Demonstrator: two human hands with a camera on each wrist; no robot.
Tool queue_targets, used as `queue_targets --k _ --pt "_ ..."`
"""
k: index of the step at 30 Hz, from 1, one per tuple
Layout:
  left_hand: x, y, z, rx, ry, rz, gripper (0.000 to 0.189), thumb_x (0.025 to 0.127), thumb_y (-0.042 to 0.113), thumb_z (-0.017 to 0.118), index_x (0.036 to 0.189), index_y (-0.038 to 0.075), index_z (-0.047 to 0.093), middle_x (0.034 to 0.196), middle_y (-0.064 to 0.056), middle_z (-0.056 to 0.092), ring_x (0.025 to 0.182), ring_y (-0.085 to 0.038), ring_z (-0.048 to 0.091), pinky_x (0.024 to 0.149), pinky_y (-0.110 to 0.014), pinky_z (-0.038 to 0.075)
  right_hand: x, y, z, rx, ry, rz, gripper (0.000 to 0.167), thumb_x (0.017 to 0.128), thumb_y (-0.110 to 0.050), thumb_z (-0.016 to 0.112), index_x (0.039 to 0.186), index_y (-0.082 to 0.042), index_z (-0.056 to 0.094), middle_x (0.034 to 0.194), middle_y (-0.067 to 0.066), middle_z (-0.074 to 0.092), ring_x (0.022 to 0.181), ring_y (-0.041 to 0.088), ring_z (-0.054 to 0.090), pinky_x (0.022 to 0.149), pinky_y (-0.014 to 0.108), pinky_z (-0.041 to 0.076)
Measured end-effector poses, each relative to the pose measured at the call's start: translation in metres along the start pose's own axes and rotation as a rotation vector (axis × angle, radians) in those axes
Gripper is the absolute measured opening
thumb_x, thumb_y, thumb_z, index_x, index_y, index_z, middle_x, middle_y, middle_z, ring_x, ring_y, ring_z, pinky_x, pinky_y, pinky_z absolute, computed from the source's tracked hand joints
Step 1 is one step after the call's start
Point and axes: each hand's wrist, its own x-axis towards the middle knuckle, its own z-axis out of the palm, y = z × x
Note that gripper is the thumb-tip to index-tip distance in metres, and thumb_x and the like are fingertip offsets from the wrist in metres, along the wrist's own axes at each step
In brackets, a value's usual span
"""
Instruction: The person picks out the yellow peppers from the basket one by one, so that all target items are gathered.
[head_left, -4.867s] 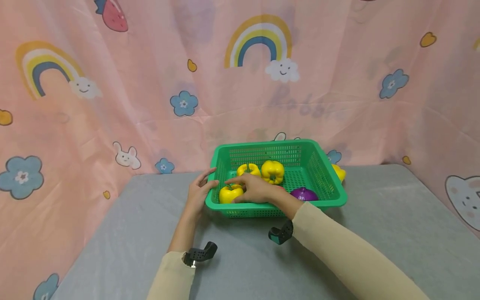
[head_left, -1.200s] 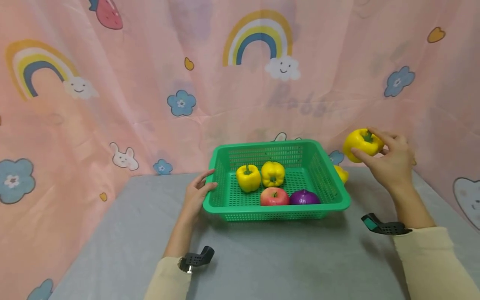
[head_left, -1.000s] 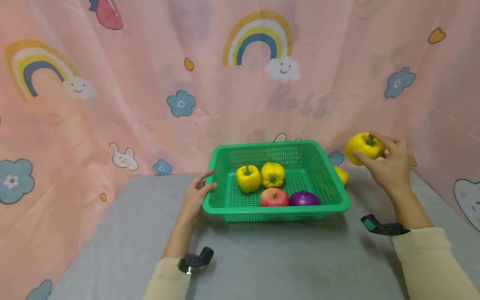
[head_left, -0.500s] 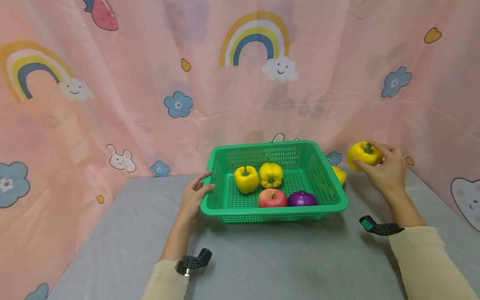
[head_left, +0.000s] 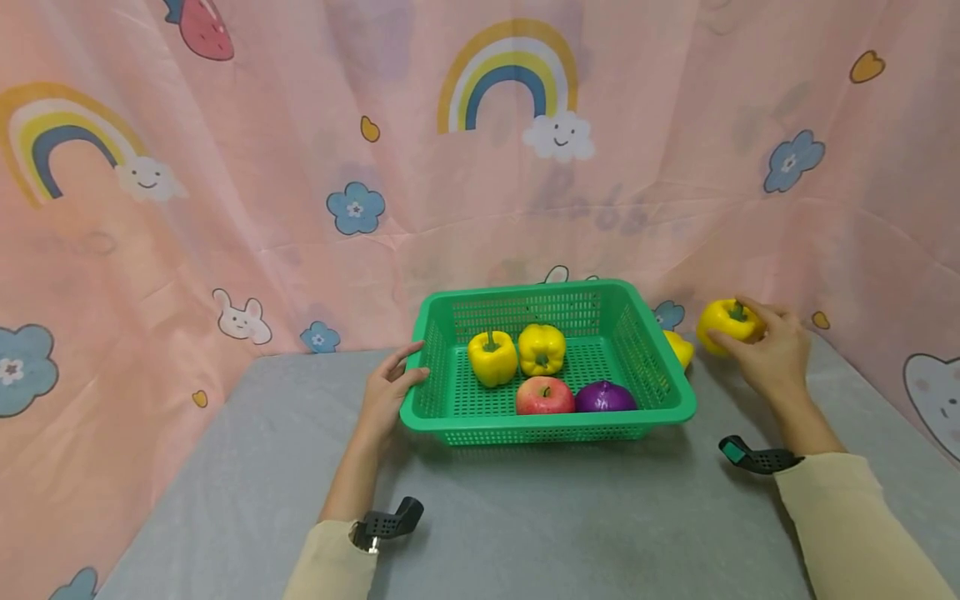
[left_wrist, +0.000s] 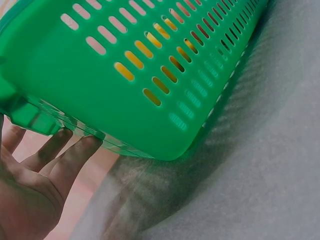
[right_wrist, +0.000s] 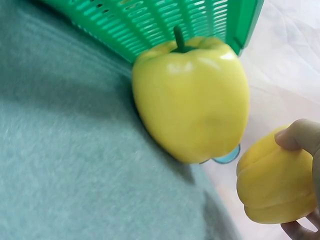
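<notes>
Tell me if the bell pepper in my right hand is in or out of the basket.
Out: the head view shows the right hand gripping the yellow bell pepper right of the green basket, beyond its rim.

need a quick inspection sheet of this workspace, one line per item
Surface: grey table under the basket.
Job's things: green basket containing a stem-up yellow pepper, a tipped yellow pepper, a red apple and a purple onion-like item; outside pepper beside its right wall.
Clutter: nothing seen.
Grippers: left hand holds the basket's left rim; right hand grips another yellow pepper, right of the outside one.
Cables: nothing seen.
Surroundings: pink curtain with rainbow prints; black devices on both wrists.
</notes>
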Motion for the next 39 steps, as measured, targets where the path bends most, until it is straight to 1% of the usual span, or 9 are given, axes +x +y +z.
queue_targets --k 3,7,12,14,16,20,31,37,39 --pt "0.000 -0.001 -0.001 -0.011 0.000 -0.006 0.047 0.095 0.020 0.065 0.141 0.028 0.060 0.145 -0.012 0.059 0.123 -0.025 0.062 0.087 -0.029 0.054 -0.001 0.003 0.002 0.006 -0.017 0.010 0.063 0.088 -0.022 0.075 0.143 0.002 0.054 0.132 0.034 0.047 0.121 0.047 0.039 0.088 0.051 0.025" --pt "-0.001 -0.001 -0.001 -0.006 -0.005 -0.006 0.046 0.095 0.021 0.066 0.140 0.029 0.060 0.153 -0.010 0.051 0.138 -0.027 0.052 0.103 -0.042 0.050 -0.002 0.005 0.003 0.025 -0.028 0.045 0.064 0.089 -0.022 0.073 0.145 0.000 0.052 0.137 0.034 0.045 0.127 0.048 0.037 0.097 0.060 0.024" --pt "-0.001 0.001 0.000 0.007 -0.001 0.001 0.047 0.094 0.023 0.067 0.140 0.029 0.060 0.158 -0.009 0.044 0.146 -0.027 0.043 0.110 -0.048 0.045 -0.005 0.007 0.004 0.022 -0.053 0.071 0.064 0.091 -0.023 0.072 0.147 -0.001 0.050 0.140 0.035 0.042 0.129 0.050 0.035 0.099 0.063 0.024" --pt "-0.001 0.001 -0.001 0.005 -0.002 0.002 0.047 0.095 0.023 0.067 0.141 0.028 0.060 0.158 -0.010 0.044 0.147 -0.028 0.043 0.111 -0.050 0.044 -0.006 0.010 0.006 0.015 -0.062 0.061 0.064 0.091 -0.024 0.072 0.147 0.000 0.050 0.138 0.034 0.043 0.127 0.049 0.035 0.097 0.061 0.025" --pt "0.000 0.000 -0.001 0.010 -0.004 0.010 0.047 0.095 0.023 0.067 0.141 0.027 0.060 0.161 -0.010 0.039 0.151 -0.029 0.036 0.116 -0.054 0.038 -0.007 0.012 0.009 0.010 -0.069 0.047 0.064 0.090 -0.024 0.072 0.146 0.000 0.051 0.136 0.034 0.043 0.125 0.049 0.036 0.095 0.060 0.025" --pt "0.000 0.000 -0.002 0.012 -0.006 0.022 0.047 0.095 0.024 0.067 0.141 0.027 0.060 0.163 -0.009 0.037 0.153 -0.030 0.032 0.119 -0.055 0.034 -0.009 0.013 0.012 0.012 -0.088 0.048 0.066 0.090 -0.026 0.073 0.148 -0.003 0.050 0.138 0.033 0.041 0.126 0.049 0.036 0.096 0.062 0.027" --pt "0.000 0.001 0.000 -0.008 0.005 0.022 0.046 0.095 0.022 0.067 0.140 0.027 0.061 0.159 -0.008 0.043 0.149 -0.028 0.039 0.117 -0.053 0.038 -0.011 0.010 0.014 0.030 -0.100 0.078 0.071 0.090 -0.031 0.073 0.151 -0.008 0.047 0.143 0.031 0.037 0.128 0.049 0.034 0.097 0.062 0.027" --pt "0.002 -0.001 0.001 -0.017 0.005 0.030 0.048 0.094 0.018 0.066 0.141 0.024 0.060 0.151 -0.011 0.053 0.138 -0.030 0.053 0.109 -0.049 0.045 -0.012 0.012 0.016 -0.001 -0.093 0.077 0.071 0.093 -0.034 0.070 0.153 -0.007 0.044 0.142 0.033 0.037 0.129 0.051 0.034 0.099 0.065 0.028" --pt "0.002 -0.001 0.001 -0.013 0.010 0.030 0.047 0.094 0.018 0.067 0.140 0.025 0.061 0.153 -0.010 0.052 0.140 -0.029 0.050 0.111 -0.049 0.043 -0.013 0.012 0.015 0.003 -0.095 0.079 0.073 0.093 -0.036 0.070 0.154 -0.008 0.042 0.143 0.033 0.036 0.129 0.051 0.034 0.100 0.065 0.029"
